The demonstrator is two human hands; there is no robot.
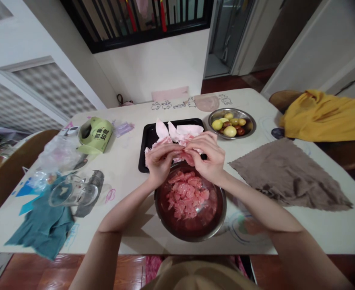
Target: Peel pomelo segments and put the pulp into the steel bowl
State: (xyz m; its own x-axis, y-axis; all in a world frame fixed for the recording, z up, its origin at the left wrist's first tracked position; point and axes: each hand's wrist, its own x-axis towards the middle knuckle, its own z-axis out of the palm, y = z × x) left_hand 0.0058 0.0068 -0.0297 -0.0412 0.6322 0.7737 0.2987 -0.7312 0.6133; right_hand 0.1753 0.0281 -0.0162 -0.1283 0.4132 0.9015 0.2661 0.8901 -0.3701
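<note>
My left hand (pixel 162 159) and my right hand (pixel 210 156) meet above the near edge of the black tray, fingertips pinched together on a pink-red pomelo segment (pixel 188 158). The fingers partly cover it. Just below, a round metal bowl (pixel 219 205) holds a heap of peeled pink pomelo flesh (pixel 186 195). Behind my hands, thick pale pink peel (pixel 162 129) and torn membrane lie on the black tray (pixel 148 139). My hands hide part of what lies there.
Back right stands a metal bowl (pixel 250 128) of small yellow and brown-red fruit. A brown cloth (pixel 289 173) lies to the right. At left are a glass jug (pixel 88 192), teal cloth (pixel 46 225), clear plastic bag (pixel 58 153) and green printed holder (pixel 96 135). Yellow fabric (pixel 319 114) covers a chair.
</note>
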